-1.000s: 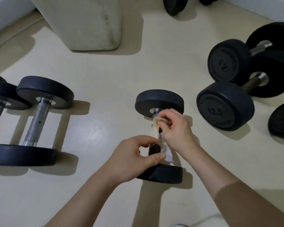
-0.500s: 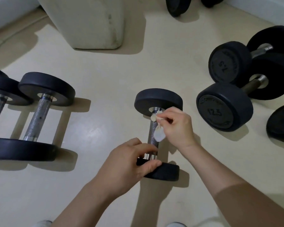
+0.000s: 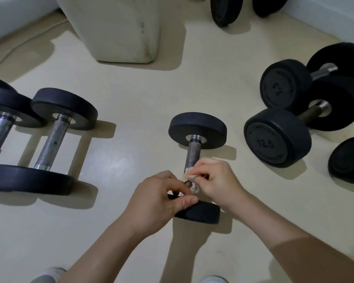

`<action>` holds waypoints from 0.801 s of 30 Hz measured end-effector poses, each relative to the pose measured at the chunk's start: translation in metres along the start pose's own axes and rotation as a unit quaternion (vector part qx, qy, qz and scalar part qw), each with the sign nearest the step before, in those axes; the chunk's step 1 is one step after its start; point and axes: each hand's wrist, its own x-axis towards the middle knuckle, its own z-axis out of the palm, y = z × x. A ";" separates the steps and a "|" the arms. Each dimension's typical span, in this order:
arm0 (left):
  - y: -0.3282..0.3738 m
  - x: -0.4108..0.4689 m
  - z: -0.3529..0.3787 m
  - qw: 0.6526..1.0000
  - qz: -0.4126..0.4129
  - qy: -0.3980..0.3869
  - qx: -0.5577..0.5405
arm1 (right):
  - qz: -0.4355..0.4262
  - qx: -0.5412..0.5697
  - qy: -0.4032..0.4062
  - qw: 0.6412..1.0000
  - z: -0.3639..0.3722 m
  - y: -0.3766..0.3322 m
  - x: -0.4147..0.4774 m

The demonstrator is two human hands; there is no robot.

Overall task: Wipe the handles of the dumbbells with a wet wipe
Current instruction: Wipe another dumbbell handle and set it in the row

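Fingers (image 3: 200, 169) of the right hand (image 3: 219, 180) pinch a crumpled wet wipe (image 3: 190, 178) against the lower handle (image 3: 192, 155) of the small dumbbell (image 3: 197, 127) on the floor (image 3: 131, 139); the left hand (image 3: 161, 199) curls closed around the handle's bottom end, thumb on the lower weight plate (image 3: 202, 213).

One small dumbbell (image 3: 194, 154) lies at the frame's center, two dumbbells (image 3: 49, 139) at the left edge, and two larger ones (image 3: 278, 137) at the right. Three more black weights (image 3: 226, 9) show only in part along the top and right edges. One crumpled wipe (image 3: 190, 177). Two hands (image 3: 157, 201).
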 end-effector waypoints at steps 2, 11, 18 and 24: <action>0.002 0.002 0.002 1.000 -0.013 -0.009 -0.026 | 0.000 -0.020 0.086 0.996 -0.002 0.008 0.030; 0.002 0.004 -0.001 0.999 -0.030 -0.029 -0.033 | -0.006 0.005 0.080 0.997 0.001 0.017 0.024; -0.002 0.008 -0.009 0.997 -0.039 -0.043 -0.057 | 0.028 0.104 0.042 0.993 0.012 0.012 -0.006; 0.000 0.011 -0.005 0.998 -0.055 -0.039 -0.002 | 0.109 0.124 0.199 0.966 0.017 0.014 0.027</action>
